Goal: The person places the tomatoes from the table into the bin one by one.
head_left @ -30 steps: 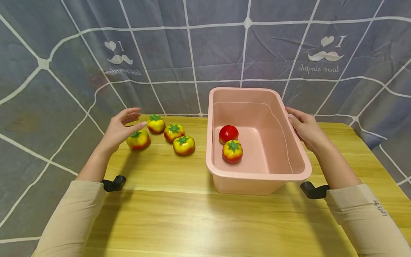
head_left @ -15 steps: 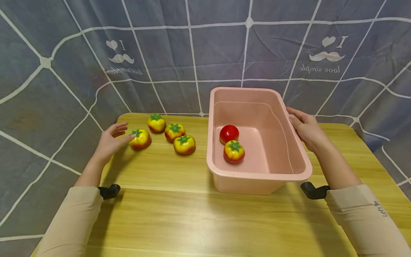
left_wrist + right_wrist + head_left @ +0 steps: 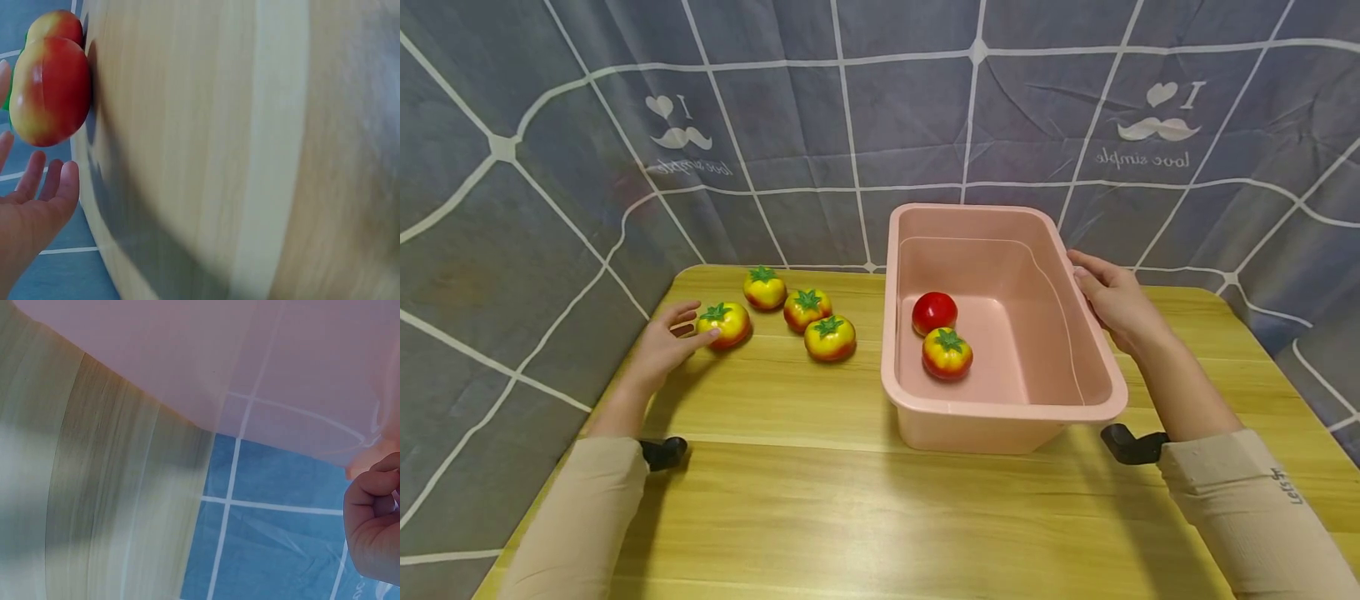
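My left hand (image 3: 662, 346) is at the leftmost yellow-and-red toy tomato (image 3: 728, 327), thumb and fingers spread on its near and left sides. In the left wrist view a gap shows between the fingertips (image 3: 69, 175) and that tomato (image 3: 53, 94). The pink plastic bin (image 3: 1000, 410) stands right of centre. At its right rim my right hand (image 3: 1120, 304) grips the edge, with curled fingers seen in the right wrist view. Inside the bin lie a red tomato (image 3: 935, 312) and a yellow-red one (image 3: 947, 355) with a green leaf top.
Three more toy tomatoes sit between my left hand and the bin: one at the back (image 3: 765, 289), one in the middle (image 3: 807, 311) and one in front (image 3: 830, 339). A grey curtain (image 3: 910, 125) with white lines hangs behind the wooden table (image 3: 820, 517).
My left hand has come down and closer to the leftmost tomato, after drawing back left from above it. The right hand keeps its place on the bin's rim.
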The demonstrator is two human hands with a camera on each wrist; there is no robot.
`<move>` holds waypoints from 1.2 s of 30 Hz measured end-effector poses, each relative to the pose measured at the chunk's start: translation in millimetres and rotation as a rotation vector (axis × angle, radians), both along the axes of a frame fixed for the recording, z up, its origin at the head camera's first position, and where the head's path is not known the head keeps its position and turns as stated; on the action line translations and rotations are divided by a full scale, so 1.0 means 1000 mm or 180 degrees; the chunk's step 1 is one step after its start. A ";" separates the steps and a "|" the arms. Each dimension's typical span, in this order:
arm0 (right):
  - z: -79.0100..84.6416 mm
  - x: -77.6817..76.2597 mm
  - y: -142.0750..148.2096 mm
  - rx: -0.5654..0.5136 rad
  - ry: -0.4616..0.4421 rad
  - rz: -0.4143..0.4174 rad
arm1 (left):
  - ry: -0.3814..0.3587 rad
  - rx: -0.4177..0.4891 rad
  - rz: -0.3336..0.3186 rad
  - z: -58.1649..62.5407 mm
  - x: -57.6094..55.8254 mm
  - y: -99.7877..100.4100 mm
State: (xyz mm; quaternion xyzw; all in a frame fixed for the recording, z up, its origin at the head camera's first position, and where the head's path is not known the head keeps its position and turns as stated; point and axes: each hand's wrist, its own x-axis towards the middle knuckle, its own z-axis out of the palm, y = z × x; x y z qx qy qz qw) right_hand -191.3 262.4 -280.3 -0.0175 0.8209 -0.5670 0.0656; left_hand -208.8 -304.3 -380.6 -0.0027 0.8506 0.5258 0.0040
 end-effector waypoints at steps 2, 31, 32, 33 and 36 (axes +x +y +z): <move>0.000 0.000 0.000 -0.0003 0.0002 0.0003 | -0.0029 0.0024 -0.0021 0.002 0.001 0.003; -0.002 -0.001 0.000 0.0054 0.0054 -0.0002 | -0.0172 0.0037 0.0022 -0.006 -0.006 0.015; -0.002 -0.001 0.000 0.0059 0.0055 -0.0001 | -0.0180 0.0059 0.0022 -0.005 -0.006 0.015; -0.002 -0.001 0.000 0.0061 0.0060 -0.0004 | -0.0185 0.0080 0.0023 -0.003 -0.005 0.016; -0.002 -0.001 0.000 0.0088 0.0069 -0.0026 | -0.0180 0.0117 0.0029 0.000 -0.004 0.018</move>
